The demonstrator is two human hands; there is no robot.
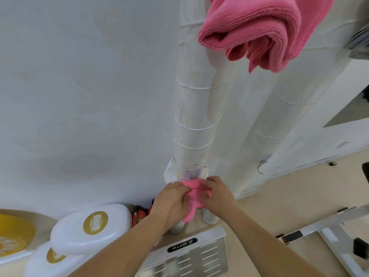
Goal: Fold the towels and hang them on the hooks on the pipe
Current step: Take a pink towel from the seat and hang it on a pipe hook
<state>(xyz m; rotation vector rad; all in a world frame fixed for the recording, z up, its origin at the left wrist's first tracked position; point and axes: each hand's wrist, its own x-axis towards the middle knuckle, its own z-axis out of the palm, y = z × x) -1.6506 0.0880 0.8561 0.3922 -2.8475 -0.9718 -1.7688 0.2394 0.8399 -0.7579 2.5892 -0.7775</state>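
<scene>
Left hand (171, 203) and right hand (218, 195) grip the pink towel (191, 209) between them, at the pipe (192, 116).

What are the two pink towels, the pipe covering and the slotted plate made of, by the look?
Hanging towel: soft fabric, likely microfibre; ribbed pile, limp folds. Held towel: similar pink cloth, texture unclear. Pipe covering: matte white wrap, tape or cloth; overlapping bands, wrinkles. Slotted plate: probably metal; satin sheen, punched slots.

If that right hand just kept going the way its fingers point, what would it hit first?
First the lower pink towel that the right hand itself pinches, and just past it the left hand. The wrapped pipe looks close behind them, though depth is unclear.
</scene>
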